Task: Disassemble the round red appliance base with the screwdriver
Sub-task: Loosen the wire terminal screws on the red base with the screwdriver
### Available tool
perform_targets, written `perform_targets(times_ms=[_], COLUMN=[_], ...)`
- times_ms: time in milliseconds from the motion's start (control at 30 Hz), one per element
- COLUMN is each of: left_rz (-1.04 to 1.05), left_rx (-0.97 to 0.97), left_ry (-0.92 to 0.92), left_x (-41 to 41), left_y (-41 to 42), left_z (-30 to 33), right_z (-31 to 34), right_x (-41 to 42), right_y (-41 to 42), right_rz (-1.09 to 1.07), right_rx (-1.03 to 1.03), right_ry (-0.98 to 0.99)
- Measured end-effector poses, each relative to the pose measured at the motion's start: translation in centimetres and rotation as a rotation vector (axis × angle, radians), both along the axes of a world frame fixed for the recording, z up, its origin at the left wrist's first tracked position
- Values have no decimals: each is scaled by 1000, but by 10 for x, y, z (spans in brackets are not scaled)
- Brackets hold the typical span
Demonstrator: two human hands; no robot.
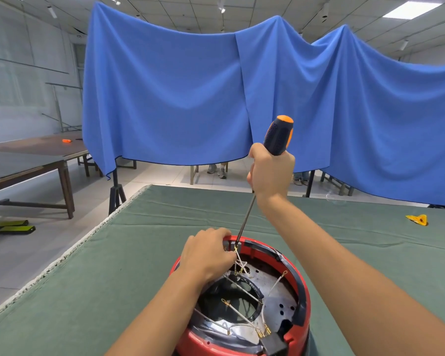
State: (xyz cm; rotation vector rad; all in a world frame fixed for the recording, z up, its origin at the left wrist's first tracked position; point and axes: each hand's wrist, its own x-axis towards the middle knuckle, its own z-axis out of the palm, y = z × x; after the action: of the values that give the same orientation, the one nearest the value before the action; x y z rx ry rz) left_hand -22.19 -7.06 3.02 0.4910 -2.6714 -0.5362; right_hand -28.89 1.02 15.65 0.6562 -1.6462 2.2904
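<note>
The round red appliance base (302, 327) lies open on the green table cover, showing a metal plate, a black ring and several white wires with brass terminals. My left hand (208, 253) grips the base's far left rim beside the wires. My right hand (271, 173) holds the black and orange handle of the screwdriver (279, 136) high above the base. The long shaft slants down and left, and its tip rests at a brass terminal on the far rim, right next to my left fingers.
The green table cover (139, 253) ends at a left edge with floor beyond. A yellow object (418, 219) lies far right on the table. Blue cloth (190, 98) hangs behind. A wooden table (31, 163) stands at left.
</note>
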Motion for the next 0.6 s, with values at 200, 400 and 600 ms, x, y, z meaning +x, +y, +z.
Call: perform_targets(times_ms=[200, 400, 600], left_rz=[-10, -15, -20], left_rx=[-14, -19, -20], left_ry=[8, 10, 13], left_x=[-1, -2, -2], left_y=[-2, -3, -3], left_z=[-2, -3, -3], right_z=[10, 9, 8], right_x=[-38, -59, -72], right_y=[-8, -14, -10], right_rz=[-36, -93, -39], right_rx=[69, 155, 131], right_ry=[-242, -359, -459])
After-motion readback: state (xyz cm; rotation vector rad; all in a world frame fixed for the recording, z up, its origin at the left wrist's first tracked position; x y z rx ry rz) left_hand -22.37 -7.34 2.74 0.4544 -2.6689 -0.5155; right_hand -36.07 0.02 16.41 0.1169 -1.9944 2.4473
